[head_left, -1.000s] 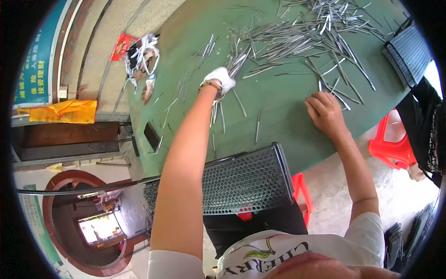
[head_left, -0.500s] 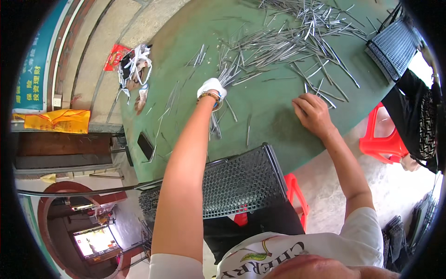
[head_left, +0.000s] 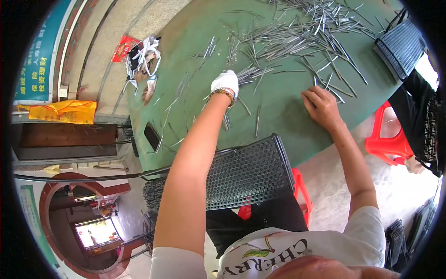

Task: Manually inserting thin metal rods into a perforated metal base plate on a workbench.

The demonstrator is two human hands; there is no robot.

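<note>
My left hand (head_left: 225, 83), in a white glove with a beaded bracelet at the wrist, is closed at the near end of a bunch of thin metal rods (head_left: 253, 73) that fans out to its right. Its fingertips are hidden from above. Bare and curled, my right hand (head_left: 322, 107) rests on the green table (head_left: 283, 107) toward its right edge. What its fingers hold, if anything, does not show. One short rod (head_left: 315, 81) sticks up by its knuckles. Beyond both hands lies a large loose heap of rods (head_left: 302, 42).
A black perforated basket (head_left: 251, 172) sits at my lap by the near table edge. Another basket (head_left: 400, 49) stands at the far right. A phone (head_left: 152, 136) and a bundle of white straps (head_left: 146, 56) lie left. A red stool (head_left: 388, 139) is at the right.
The whole view has shifted slightly. My left hand has moved a little to the right, and the rods at its fingers now point more to the right. My right hand keeps its place.
</note>
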